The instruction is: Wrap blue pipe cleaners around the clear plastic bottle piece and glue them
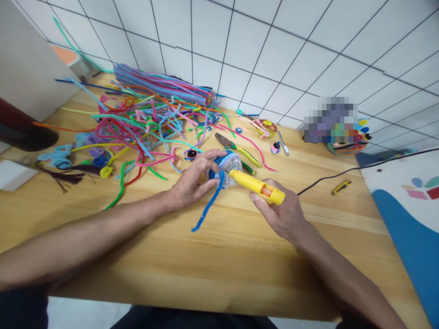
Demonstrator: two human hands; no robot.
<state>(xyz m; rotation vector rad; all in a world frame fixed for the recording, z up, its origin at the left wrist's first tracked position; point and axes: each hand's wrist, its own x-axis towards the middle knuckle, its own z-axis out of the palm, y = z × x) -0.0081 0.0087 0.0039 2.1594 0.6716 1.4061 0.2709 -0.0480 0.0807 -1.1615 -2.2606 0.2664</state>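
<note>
Bright, even light here on tiles (pixel 260 27) and glue gun (pixel 252 183) | soft shadow under the left forearm (pixel 92 240) | table (pixel 206 290) darkening at its near edge | slight blur | edges stretching | pixel blocks (pixel 325 121) masking a patch right

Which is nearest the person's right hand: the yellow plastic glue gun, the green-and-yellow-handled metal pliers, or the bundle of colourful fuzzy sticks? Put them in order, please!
1. Yellow glue gun, held in the right hand.
2. Pliers, on the wooden table, ahead and left.
3. Bundle of fuzzy sticks, farther left, by the tiled wall.
</note>
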